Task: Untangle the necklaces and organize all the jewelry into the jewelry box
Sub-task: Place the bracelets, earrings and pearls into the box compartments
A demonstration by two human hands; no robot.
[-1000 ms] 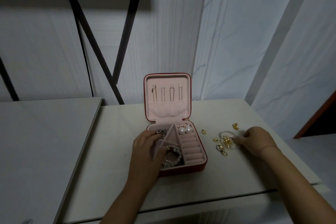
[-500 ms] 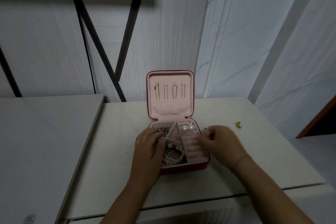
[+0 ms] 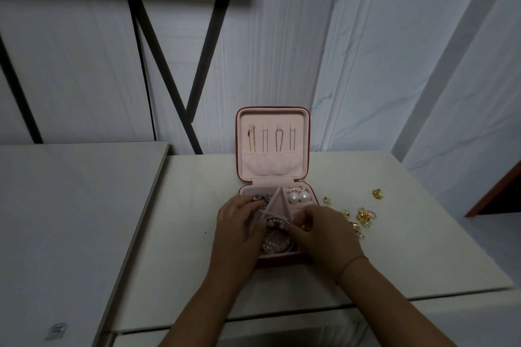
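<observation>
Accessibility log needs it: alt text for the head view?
Two hands work over an open red jewelry box on a white table: the left hand rests on its left side, the right hand pinches a beaded bracelet over it. Pearl earrings sit inside; gold pieces lie loose at right.

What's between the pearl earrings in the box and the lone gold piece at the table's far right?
Head view: the box's right wall, then one small gold earring lying on the table.

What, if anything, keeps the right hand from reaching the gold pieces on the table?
Probably nothing, once it lets go. The right hand seems to pinch a bracelet over the box; the gold pieces lie on the table just to its right, nothing between.
</observation>
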